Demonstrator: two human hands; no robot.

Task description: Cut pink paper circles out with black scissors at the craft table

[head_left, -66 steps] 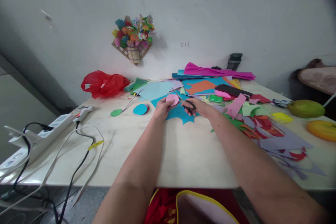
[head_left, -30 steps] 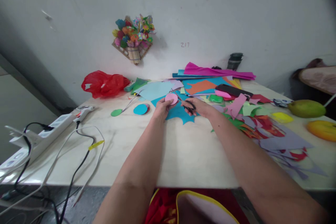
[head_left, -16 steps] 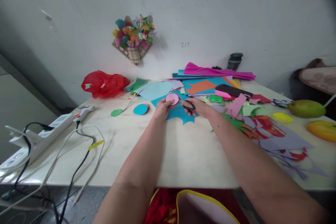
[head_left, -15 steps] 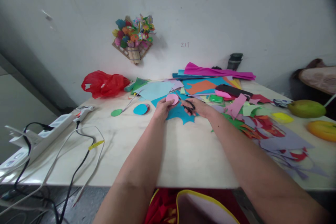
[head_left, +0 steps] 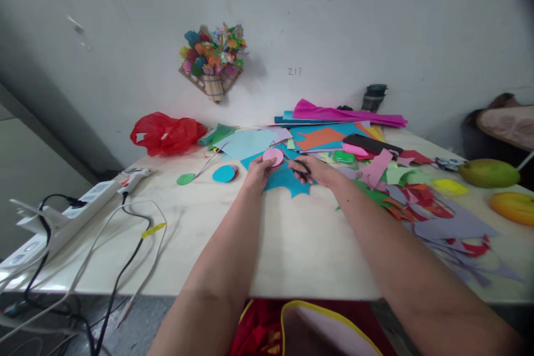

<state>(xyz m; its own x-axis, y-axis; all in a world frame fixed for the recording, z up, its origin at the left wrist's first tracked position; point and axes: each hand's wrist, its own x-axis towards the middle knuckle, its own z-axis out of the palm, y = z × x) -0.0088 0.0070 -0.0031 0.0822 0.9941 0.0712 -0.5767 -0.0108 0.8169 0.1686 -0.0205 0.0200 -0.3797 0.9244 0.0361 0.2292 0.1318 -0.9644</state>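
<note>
My left hand [head_left: 257, 173] pinches a round piece of pink paper [head_left: 273, 157] at its lower left edge. Black-handled scissors [head_left: 301, 169] are in my right hand [head_left: 312, 169], their blades pointing up and left by the circle's right edge. Whether the blades touch the pink paper I cannot tell. Beneath both hands lies a blue sheet [head_left: 287, 183] with scalloped cut-outs along its front edge. A small stack of round pieces, a blue circle [head_left: 223, 173] on top, rests left of my left hand. Farther left is a green circle [head_left: 186, 179].
Paper scraps [head_left: 429, 211] are heaped on the right, near a green mango [head_left: 489, 172]. A black phone [head_left: 372, 144] lies behind them. The left side holds a red plastic bag [head_left: 167, 133] and a white power strip [head_left: 83, 208] with trailing cables.
Almost nothing differs. The scissors' handles look slightly more closed in my right hand, while the pink circle stays in my left hand.
</note>
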